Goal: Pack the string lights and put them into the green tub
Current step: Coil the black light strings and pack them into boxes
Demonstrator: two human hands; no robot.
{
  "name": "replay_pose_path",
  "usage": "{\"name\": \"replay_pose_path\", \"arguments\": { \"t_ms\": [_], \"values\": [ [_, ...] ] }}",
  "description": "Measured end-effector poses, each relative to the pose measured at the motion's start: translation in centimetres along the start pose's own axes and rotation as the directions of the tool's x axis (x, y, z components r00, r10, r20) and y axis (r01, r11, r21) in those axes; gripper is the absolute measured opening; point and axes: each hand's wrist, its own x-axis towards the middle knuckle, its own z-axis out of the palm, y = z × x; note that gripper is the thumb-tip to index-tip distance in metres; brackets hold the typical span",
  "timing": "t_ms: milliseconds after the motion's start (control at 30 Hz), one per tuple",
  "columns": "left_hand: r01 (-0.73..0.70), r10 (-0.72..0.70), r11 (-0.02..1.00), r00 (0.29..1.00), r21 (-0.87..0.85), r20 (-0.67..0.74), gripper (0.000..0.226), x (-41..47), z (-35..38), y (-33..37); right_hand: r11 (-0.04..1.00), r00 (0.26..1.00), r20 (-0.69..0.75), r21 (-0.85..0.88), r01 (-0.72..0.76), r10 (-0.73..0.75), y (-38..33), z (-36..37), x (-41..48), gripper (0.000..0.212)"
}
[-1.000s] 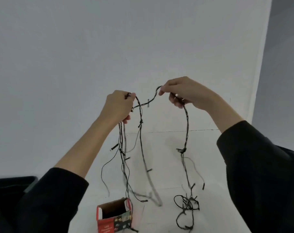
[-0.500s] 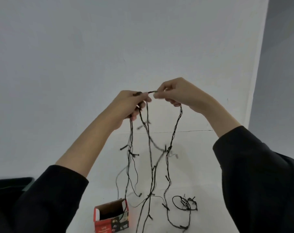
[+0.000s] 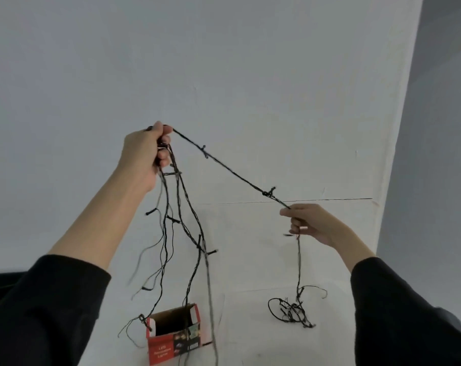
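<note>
Head view: one moment, mid-coil.
Left hand: raised, clenched round gathered loops of lights.
Right hand: pinching the taut strand; rest heaped on counter.
Tip: match loop lengths, draw slack gently, mind snags by box.

Worn: loose black left sleeve of plain matte fabric, with a matching black right sleeve. Each sleeve ends in a soft rounded cuff. Beyond the cuffs, the forearms, left hand and right hand are bare.
</note>
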Motion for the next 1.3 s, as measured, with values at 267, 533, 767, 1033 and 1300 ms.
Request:
{"name": "replay_pose_path", "arguments": {
  "t_ms": [267,533,767,1033,1300],
  "values": [
    [0.107,-0.229,0.881,0.949,0.46,0.218,0.025,-0.7,-0.6,-1.8,0.748,0.962,0.118,0.655,0.111,-0.247,-4.5,-2.0,-1.7,0.023],
    [-0.084,-0.161,0.835,0.907,0.543,0.389,0.034,-2.9,4.7,-3.0,0.966,0.961,0.1,0.047,0.254,-0.258,-12.9,4.2,-2.8,0.019],
    [0.095,-0.323,0.908,0.778,0.408,0.539,0.018,-3.8,5.1,-3.3,0.939,0.939,0.084,-0.063,0.338,-0.333,-13.2,5.5,-2.7,0.006],
    [0.115,-0.141,0.989,0.91,0.089,0.391,0.019,-0.9,2.8,-0.7,0.984,0.935,0.336,-0.09,0.152,-0.114,-7.0,3.8,-2.8,0.008],
    [0.117,-0.097,0.99,0.97,-0.081,0.222,0.022,0.2,1.6,-1.7,0.937,0.978,0.209,-0.344,0.06,0.014,-0.6,3.7,-1.2,0.008]
  ]
}}
